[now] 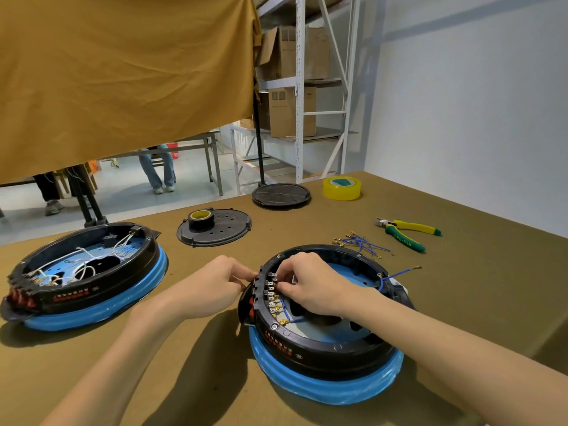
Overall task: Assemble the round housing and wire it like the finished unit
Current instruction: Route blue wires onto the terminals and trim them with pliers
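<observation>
A round black housing on a blue ring sits in front of me on the brown table. My left hand grips its outer left rim beside the terminal block. My right hand reaches inside and pinches something small at the upper terminals; its fingers hide what it is. Blue wires with brass lugs sit on the lower terminals, and one blue wire sticks out at the right rim. The finished unit, wired in white, lies at the left.
A bundle of spare blue wires and yellow-green cutters lie behind the housing at the right. A black cover with a tape roll, a second black disc and yellow tape lie further back. People's legs show beyond the table.
</observation>
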Motion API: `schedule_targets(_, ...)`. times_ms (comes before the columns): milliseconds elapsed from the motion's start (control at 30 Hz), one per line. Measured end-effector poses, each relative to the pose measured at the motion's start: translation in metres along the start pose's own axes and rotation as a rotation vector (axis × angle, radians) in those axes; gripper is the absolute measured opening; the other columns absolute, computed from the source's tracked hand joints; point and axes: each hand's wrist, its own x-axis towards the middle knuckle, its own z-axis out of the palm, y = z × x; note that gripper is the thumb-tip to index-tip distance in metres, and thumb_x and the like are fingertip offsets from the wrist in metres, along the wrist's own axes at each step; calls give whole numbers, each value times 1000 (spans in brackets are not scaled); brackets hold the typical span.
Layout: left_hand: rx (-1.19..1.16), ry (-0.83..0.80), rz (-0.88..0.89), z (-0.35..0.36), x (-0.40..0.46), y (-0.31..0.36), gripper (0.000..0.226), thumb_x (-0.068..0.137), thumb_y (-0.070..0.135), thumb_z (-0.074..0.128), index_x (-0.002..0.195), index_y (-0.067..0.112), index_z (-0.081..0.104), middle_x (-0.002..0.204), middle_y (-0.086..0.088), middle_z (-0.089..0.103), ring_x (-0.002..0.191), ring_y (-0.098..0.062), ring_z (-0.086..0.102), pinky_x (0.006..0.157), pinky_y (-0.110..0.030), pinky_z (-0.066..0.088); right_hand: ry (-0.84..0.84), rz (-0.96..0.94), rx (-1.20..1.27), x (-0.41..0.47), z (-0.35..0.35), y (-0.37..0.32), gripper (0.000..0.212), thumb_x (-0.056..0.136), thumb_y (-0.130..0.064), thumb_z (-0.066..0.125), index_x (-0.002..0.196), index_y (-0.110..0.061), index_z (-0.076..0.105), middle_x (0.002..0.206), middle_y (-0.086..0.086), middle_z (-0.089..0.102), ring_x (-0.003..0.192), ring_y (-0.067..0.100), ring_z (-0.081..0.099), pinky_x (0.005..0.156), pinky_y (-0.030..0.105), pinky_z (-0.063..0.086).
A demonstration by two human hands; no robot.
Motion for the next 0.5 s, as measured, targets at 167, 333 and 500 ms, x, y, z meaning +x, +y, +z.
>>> schedule_targets(167, 60, 72, -4, 4, 1, -1, 34, 102, 8, 50, 119, 25, 74, 98, 35, 54, 90, 21, 57, 67, 5, 41, -12, 4, -23, 0, -1, 4, 17, 99, -22, 63, 111, -17, 75, 100, -2, 69, 92, 13, 62, 80, 27, 48)
schedule_targets(333, 78, 94, -13, 7, 2, -3, 29, 103, 16, 53, 118, 27, 75, 96, 35, 56, 89, 20, 57, 65, 3, 43, -19, 25, -36, -1, -3, 4, 17, 99, -25, 63, 109, -19, 75, 103, -3, 72, 94, 13, 64, 86, 35, 55)
schedule_targets(500, 82, 118, 8, 9, 3, -4, 29, 103, 15, 53, 116, 24, 76, 93, 33, 57, 88, 31, 51, 64, 5, 41, -8, 44, -60, -3, -3, 5, 16, 99, -23, 61, 107, -19, 75, 101, -2, 72, 93, 15, 66, 85, 37, 57)
